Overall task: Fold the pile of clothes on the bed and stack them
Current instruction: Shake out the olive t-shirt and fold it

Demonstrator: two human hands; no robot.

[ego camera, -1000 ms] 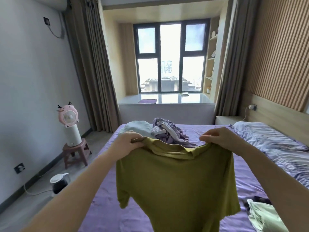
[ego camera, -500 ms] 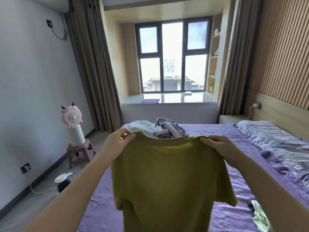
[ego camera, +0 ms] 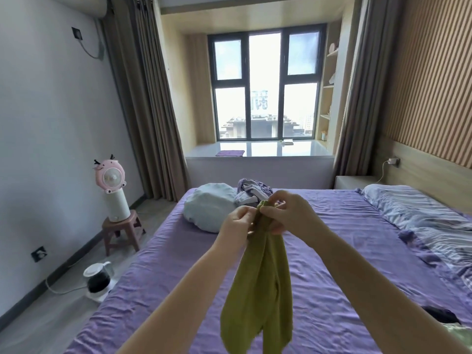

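Observation:
An olive-green T-shirt (ego camera: 258, 290) hangs folded in half lengthwise above the purple bed (ego camera: 158, 272). My left hand (ego camera: 238, 222) and my right hand (ego camera: 287, 213) are side by side, both pinching the shirt's top edge where the shoulders meet. Behind them on the bed lies a pale blue garment (ego camera: 209, 209) and a crumpled purple and white pile (ego camera: 251, 191). A dark garment (ego camera: 440, 315) and a light green one (ego camera: 459, 334) lie at the bed's lower right.
Striped pillows (ego camera: 419, 213) lie along the headboard at right. On the floor at left stand a pink fan on a stool (ego camera: 112, 192) and a kettle (ego camera: 98, 279) with a cord. A window bench (ego camera: 258, 152) is beyond the bed.
My hands, which held the shirt spread wide by its shoulders, have come together, so the shirt now hangs doubled lengthwise. The camera view has tilted down and back slightly.

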